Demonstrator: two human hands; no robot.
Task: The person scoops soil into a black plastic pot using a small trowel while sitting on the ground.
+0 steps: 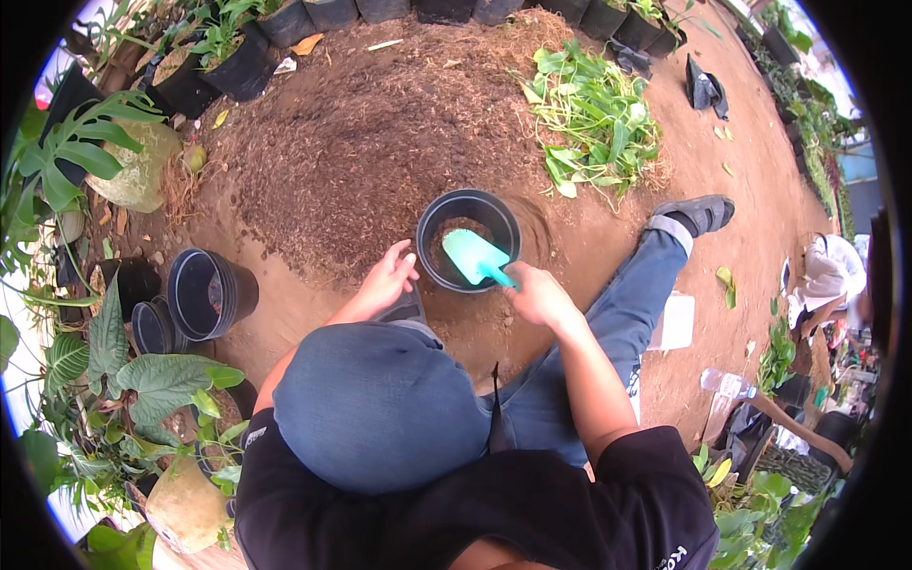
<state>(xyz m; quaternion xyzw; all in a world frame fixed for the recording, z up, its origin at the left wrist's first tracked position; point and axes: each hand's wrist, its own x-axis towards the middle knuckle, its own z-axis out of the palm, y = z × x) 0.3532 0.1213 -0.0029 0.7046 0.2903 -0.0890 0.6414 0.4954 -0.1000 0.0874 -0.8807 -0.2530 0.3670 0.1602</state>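
My right hand [538, 293] is closed around the handle of a turquoise garden trowel [473, 255]. The trowel's blade is over the mouth of a black plastic pot [514, 226], which stands on the ground in front of me. Some brown soil [467, 222] shows inside the pot, partly hidden by the blade. My left hand [388, 279] is just left of the pot, fingers apart and holding nothing; whether it touches the rim I cannot tell. Beyond the pot spreads a wide heap of dark, fibrous soil [377, 135].
A pile of leafy green cuttings [595, 117] lies beyond the pot to the right. Stacked black pots [246, 292] stand at left, near broad-leaved plants [171, 377]. Potted plants line the far edge. At right are a white block [673, 322], a plastic bottle [727, 383] and another person [830, 274].
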